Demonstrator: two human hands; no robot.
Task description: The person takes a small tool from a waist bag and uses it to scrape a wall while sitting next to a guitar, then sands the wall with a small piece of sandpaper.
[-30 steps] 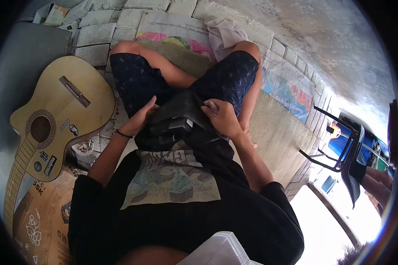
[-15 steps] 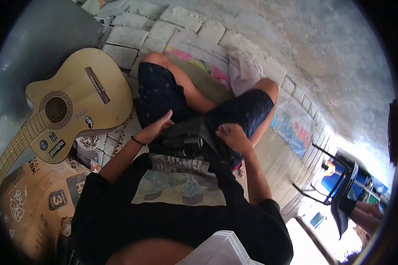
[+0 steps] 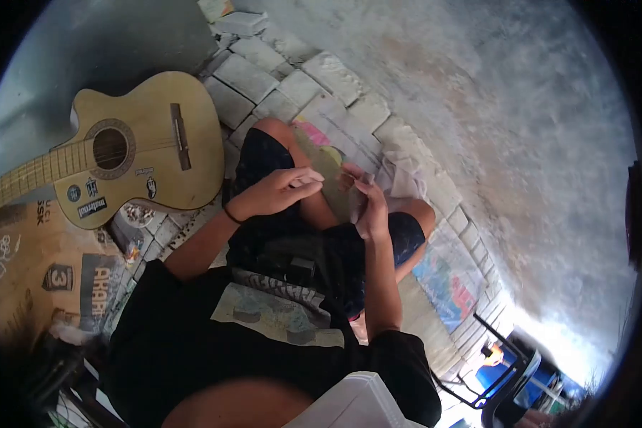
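Both hands are raised in front of my crossed legs, a short gap between them. My left hand (image 3: 285, 191), with a dark band at its wrist, has its fingers stretched toward the right and nothing shows in them. Facing it, my right hand (image 3: 369, 208) has bent fingers, with a small greyish bit at the fingertips that I cannot make out. Below the hands, a black bag (image 3: 303, 250) lies in my lap against the printed black shirt (image 3: 278, 314). The dark shorts (image 3: 264, 160) cover my thighs.
An acoustic guitar (image 3: 146, 153) lies at the left beside printed cardboard (image 3: 28, 278). Near it is a small bowl (image 3: 137, 214) of bits. A pale cloth (image 3: 404, 178) lies by my right knee. Pale blocks (image 3: 246, 75) border a rough wall (image 3: 506, 143); a black chair (image 3: 510, 381) stands lower right.
My hands have risen from the bag in my lap and come closer together, forward over my shins. The view has turned, shifting the guitar and the chair.
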